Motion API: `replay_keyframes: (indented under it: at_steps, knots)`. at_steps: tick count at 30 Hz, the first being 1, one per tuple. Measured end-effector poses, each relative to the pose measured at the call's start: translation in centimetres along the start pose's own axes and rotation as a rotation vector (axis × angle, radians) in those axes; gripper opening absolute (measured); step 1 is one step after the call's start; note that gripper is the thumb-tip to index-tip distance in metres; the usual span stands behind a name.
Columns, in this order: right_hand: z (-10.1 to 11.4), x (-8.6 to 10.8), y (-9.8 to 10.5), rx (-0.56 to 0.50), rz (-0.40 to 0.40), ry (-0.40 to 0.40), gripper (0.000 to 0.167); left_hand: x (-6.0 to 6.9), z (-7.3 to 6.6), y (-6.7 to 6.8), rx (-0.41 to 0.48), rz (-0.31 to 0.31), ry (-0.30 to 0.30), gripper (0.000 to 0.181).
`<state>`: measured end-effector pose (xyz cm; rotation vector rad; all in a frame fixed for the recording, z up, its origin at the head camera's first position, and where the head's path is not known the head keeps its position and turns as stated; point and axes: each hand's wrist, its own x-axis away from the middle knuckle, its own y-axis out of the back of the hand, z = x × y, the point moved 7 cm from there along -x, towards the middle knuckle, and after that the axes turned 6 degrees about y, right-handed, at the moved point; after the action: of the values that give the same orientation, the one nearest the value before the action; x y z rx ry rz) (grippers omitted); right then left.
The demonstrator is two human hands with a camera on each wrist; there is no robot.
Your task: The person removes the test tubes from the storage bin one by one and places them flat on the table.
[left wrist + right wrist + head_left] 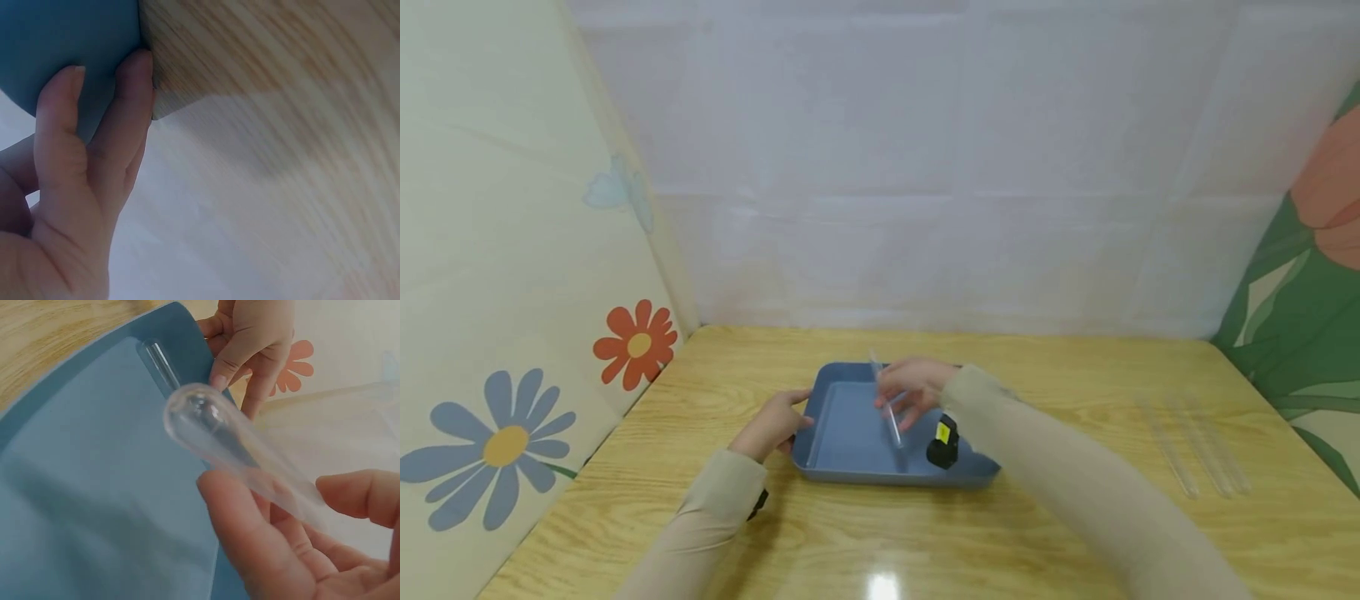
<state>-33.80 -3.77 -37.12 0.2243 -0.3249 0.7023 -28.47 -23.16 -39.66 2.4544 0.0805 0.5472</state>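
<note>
My right hand (917,385) pinches a clear test tube (892,423) between thumb and fingers, above the blue tray (850,408). In the right wrist view, the rounded end of this tube points toward the tray's far left side. Another clear test tube (161,365) lies inside the tray along its left wall. My left hand (775,423) grips the tray's left rim, thumb at the edge and the other fingers against the outer wall. The left wrist view shows those fingers (59,119) against the blue surface.
On the wooden table (1060,383) at the right lie three more clear test tubes (1172,454), roughly side by side. A white sheet (925,167) hangs behind the table. Flower-printed panels (497,333) stand on both sides.
</note>
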Motion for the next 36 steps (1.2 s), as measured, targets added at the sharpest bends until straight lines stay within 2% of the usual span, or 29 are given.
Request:
replay_keyframes:
  at_steps: [12, 19, 26, 36]
  knots:
    - [-1.0, 1.5, 1.8, -0.011, -0.017, 0.027, 0.052, 0.0, 0.2, 0.0, -0.019, -0.008, 0.007, 0.058]
    - [-1.3, 2.4, 2.6, -0.112, -0.024, 0.042, 0.057, -0.1, 0.2, 0.0, -0.021, -0.006, 0.012, 0.059]
    - [-1.2, 3.1, 3.2, -0.144, -0.022, 0.076, 0.060, -0.1, 0.1, 0.0, -0.019, -0.002, 0.006, 0.059]
    - [-1.5, 4.1, 4.0, -0.148, -0.015, 0.106, 0.052, -0.1, 0.0, 0.0, -0.023, -0.002, 0.014, 0.059]
